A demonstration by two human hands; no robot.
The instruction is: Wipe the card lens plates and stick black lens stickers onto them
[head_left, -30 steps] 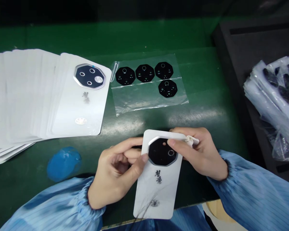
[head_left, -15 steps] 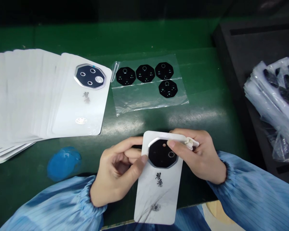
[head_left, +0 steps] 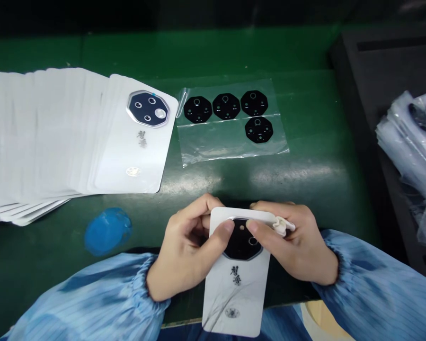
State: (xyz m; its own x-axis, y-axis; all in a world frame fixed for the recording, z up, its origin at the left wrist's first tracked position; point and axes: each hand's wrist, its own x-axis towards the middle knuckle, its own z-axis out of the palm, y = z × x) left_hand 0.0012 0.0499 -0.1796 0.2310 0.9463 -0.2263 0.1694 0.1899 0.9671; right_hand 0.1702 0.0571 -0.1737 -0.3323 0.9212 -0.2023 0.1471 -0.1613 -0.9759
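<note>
Between my hands is a white phone back cover [head_left: 250,293] with dark lettering and grey streaks, tilted near the table's front edge. A black octagonal lens plate [head_left: 238,247] sits in its silver-rimmed camera frame. My left hand [head_left: 186,251] is closed on the cover's left edge, its thumb pressing the plate's upper left. My right hand [head_left: 293,244] grips the upper right edge, thumb on the plate's upper part. A crumpled white scrap [head_left: 283,226], perhaps cloth, is tucked in the right hand's fingers. Fingers behind the cover are hidden.
A fanned stack of white phone back covers [head_left: 42,137] lies left on the green table [head_left: 305,180]. Several black octagonal lens plates [head_left: 198,110] rest on clear film [head_left: 213,142] beyond my hands. A blue lump [head_left: 108,231] lies left. A black tray [head_left: 372,76] with plastic bags [head_left: 408,142] stands right.
My left thumb has moved from the cover's left edge onto the lens plate's upper left. The right thumb stays on the plate. The view has shifted, moving the table items rightward.
</note>
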